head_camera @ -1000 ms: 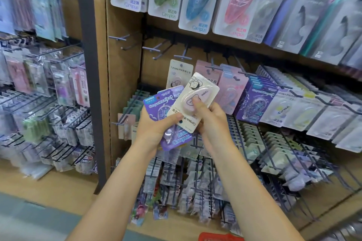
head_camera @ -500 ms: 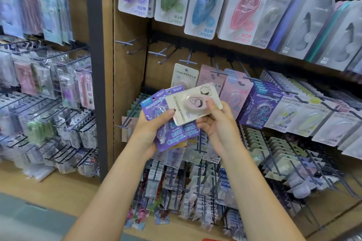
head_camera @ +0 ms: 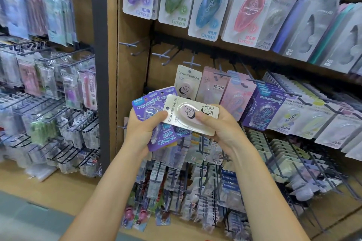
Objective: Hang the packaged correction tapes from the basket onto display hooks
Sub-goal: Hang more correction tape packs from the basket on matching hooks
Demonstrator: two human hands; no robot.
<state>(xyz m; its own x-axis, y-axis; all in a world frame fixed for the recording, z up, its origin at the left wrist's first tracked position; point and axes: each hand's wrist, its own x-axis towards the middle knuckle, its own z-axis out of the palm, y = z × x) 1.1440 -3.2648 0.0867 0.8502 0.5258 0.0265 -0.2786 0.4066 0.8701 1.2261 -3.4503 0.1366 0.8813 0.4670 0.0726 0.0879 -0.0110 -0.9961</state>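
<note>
correction tape, cream pack [head_camera: 191, 115], lies sideways in my right hand [head_camera: 221, 129], pinched, below its matching hung pack [head_camera: 187, 82]; my left hand [head_camera: 143, 129] grips purple packs [head_camera: 156, 121]. sorting step; next i'd turn it upright for that hook.

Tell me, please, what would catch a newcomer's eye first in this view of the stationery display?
At centre, the right hand holds a cream correction tape pack turned sideways, overlapping the purple Campus packs fanned in the left hand. Above, a row of large Campus tapes in purple, green, blue and pink hangs along the top. Just behind the hands, a matching cream pack hangs on a hook.
</note>
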